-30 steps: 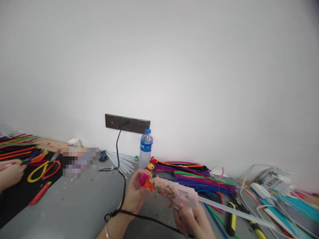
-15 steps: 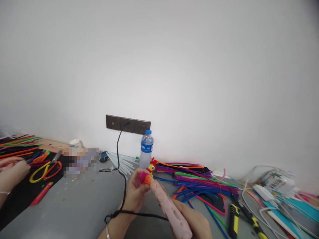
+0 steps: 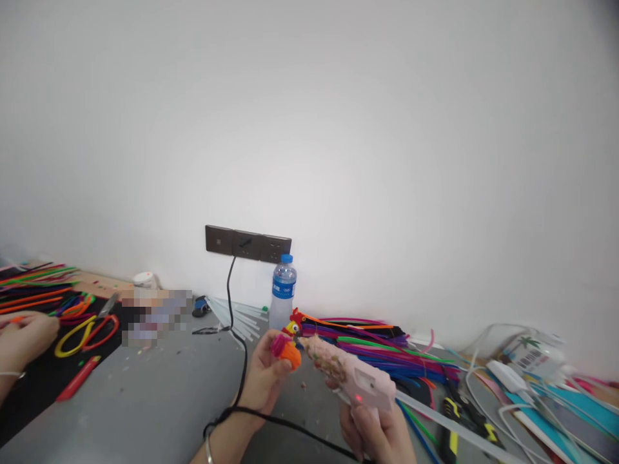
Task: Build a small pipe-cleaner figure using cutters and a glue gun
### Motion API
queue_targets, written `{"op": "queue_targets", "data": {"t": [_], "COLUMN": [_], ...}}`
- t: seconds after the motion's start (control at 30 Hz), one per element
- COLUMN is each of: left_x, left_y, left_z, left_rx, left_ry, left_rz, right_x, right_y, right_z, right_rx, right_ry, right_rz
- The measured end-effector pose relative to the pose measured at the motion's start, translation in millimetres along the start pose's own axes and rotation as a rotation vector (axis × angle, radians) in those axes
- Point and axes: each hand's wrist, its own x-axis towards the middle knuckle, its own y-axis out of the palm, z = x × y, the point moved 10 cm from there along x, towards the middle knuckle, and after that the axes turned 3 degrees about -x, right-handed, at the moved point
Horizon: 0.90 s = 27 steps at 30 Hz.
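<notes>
My left hand (image 3: 265, 380) is closed around a small chick figure (image 3: 286, 352) with an orange body, a magenta part, a yellow head with an eye and a red comb. In my right hand (image 3: 374, 428) is a pale pink hot glue gun (image 3: 358, 374), its nozzle end crusted with brown residue and pointing left at the figure. The nozzle tip is close to the figure; whether they touch I cannot tell. A red light glows on the gun, and a long clear glue stick (image 3: 449, 422) sticks out of its back. A black power cord (image 3: 290, 417) crosses over my left wrist.
Behind the figure stands a water bottle (image 3: 283, 293) near a wall socket (image 3: 248, 243). Pipe cleaners (image 3: 387, 354) and yellow-black pliers (image 3: 451, 428) lie on the right. Glue sticks (image 3: 236, 316) lie behind. Left are scissors (image 3: 89, 335), a red cutter (image 3: 80, 378) and another person's hand (image 3: 29, 341).
The glue gun has turned from pointing away from me to lying sideways, nozzle leftward, and its side and glue stick now show. My left hand and the figure have barely shifted.
</notes>
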Motion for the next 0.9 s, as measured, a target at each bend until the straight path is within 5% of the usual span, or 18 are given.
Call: {"op": "queue_targets", "data": {"t": [0.5,0.9], "left_x": [-13.2,-17.7], "left_y": [10.1,9.7], "left_z": [38.6,38.9], "left_rx": [-0.067,-0.113], "left_ry": [-0.207,-0.23], "left_rz": [0.04,-0.015], "right_x": [5.3,3.5], "right_y": [2.4,-0.3], "right_z": [3.9,4.9], "right_rx": [0.183,0.156], "right_ry": [-0.013,0.061], "right_rz": [0.087,0.047]}}
